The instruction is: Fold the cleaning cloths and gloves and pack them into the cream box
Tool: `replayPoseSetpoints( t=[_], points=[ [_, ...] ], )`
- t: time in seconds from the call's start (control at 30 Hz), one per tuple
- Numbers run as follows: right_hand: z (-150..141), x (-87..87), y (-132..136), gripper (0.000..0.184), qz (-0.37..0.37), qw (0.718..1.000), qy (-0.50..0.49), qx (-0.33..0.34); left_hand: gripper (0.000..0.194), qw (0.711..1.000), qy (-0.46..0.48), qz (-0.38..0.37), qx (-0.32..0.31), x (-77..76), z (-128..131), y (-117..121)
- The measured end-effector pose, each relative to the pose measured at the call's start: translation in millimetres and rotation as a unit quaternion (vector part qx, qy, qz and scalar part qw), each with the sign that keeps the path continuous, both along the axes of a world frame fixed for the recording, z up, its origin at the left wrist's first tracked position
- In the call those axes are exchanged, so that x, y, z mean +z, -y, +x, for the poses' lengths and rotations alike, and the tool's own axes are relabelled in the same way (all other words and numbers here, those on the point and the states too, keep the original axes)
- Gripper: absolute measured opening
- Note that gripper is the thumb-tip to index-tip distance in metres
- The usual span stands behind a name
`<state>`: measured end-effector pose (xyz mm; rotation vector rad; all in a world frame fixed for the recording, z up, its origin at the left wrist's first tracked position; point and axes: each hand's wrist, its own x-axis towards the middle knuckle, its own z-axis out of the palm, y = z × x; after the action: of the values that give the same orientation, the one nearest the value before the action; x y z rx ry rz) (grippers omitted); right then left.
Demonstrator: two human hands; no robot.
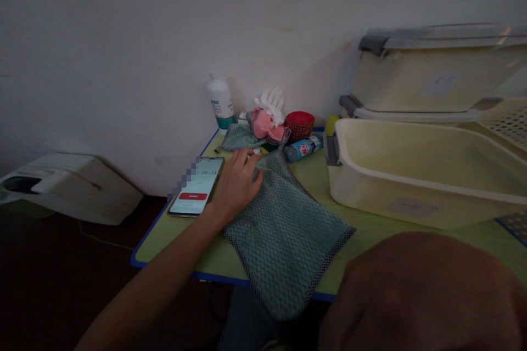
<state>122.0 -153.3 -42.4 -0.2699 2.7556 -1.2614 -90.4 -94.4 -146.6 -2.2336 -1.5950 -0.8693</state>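
1. The left hand [241, 182] lies palm down at the far left part of the blue-green cloth [290, 225], its forearm reaching in from the lower left.
2. Its fingers are side by side and slightly bent, the thumb somewhat apart on the fabric; whether they pinch any cloth underneath cannot be told.
3. The right hand [424, 296] is a large blurred shape close to the camera at lower right; its fingers cannot be made out, nor whether it grips anything. It hides part of the near tabletop.
4. The cloth is spread on the green table [160, 245], its near corner hanging over the blue edge.
5. Just left of the left hand lies a lit phone [195, 186].
6. Beyond are a white bottle [221, 104], a pink cloth [261, 125], a white glove [272, 103], a red-topped container [300, 127] and a lying bottle [303, 148].
7. A cream tub [370, 189] stands to the right.
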Motion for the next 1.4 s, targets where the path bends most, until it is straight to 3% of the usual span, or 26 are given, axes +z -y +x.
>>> replayPoseSetpoints(
  t=[0.07, 0.13, 0.23, 0.3, 0.4, 0.57, 0.7, 0.83, 1.1, 1.3, 1.4],
  points=[
    [5, 7.6, -4, 0.025, 0.027, 0.985, -0.016, -0.170, 0.016, 0.999, 0.011, -0.027, -0.015, -0.4, 10, 12],
    [6, -2.5, -11, 0.026, 0.124, 0.935, -0.052, -0.328, 0.022, 0.995, 0.002, -0.094, -0.042, -8.4, 21, 23],
    [3, -37.1, -29, 0.036, 0.246, 0.874, -0.067, -0.414, 0.054, 0.979, -0.018, -0.193, -0.071, -27.4, 31, 33],
    [0, -60.5, -41, 0.044, 0.273, 0.870, -0.053, -0.409, 0.069, 0.967, -0.027, -0.233, -0.094, -36.5, 30, 35],
    [-5, -85.0, -51, 0.048, 0.277, 0.872, -0.039, -0.401, 0.075, 0.952, -0.055, -0.250, -0.168, -37.9, 20, 34],
    [-14, -105.8, -50, 0.050, 0.268, 0.851, -0.084, -0.445, 0.076, 0.902, -0.121, -0.258, -0.323, -25.9, 2, 26],
    [-24, -122.0, -41, 0.051, 0.257, 0.844, -0.085, -0.462, 0.063, 0.880, -0.112, -0.248, -0.390, -21.8, 0, 21],
    [-26, -137.0, -33, 0.063, 0.322, 0.836, -0.042, -0.442, 0.059, 0.882, -0.124, -0.247, -0.383, -20.7, 2, 22],
    [-7, -142.7, -22, 0.075, 0.417, 0.785, 0.027, -0.457, 0.065, 0.916, -0.135, -0.270, -0.263, -22.5, -4, 46],
    [7, -148.5, -12, 0.073, 0.445, 0.760, 0.027, -0.473, 0.071, 0.882, -0.171, -0.279, -0.338, -18.3, 0, 38],
    [13, -146.0, -7, 0.070, 0.454, 0.753, 0.029, -0.477, 0.070, 0.879, -0.174, -0.278, -0.347, -16.8, 1, 35]
  ],
)
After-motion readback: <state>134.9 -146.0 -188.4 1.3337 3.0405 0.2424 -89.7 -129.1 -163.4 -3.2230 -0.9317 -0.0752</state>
